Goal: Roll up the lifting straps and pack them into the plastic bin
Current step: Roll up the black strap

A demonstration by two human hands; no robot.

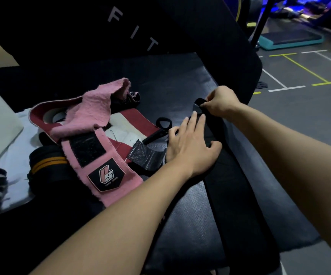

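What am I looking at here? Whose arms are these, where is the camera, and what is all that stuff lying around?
There is no machine: the one picture comes from a camera worn on a person's head, looking down at their own bare arms. They work on a black padded bench in a gym. A long black strap lies along it. The left hand presses flat on the strap, while the right hand pinches its far end, which is starting to curl over. To the left lie a pink wrap with a logo patch, a red and white wrap, and a black roll with orange stripes.
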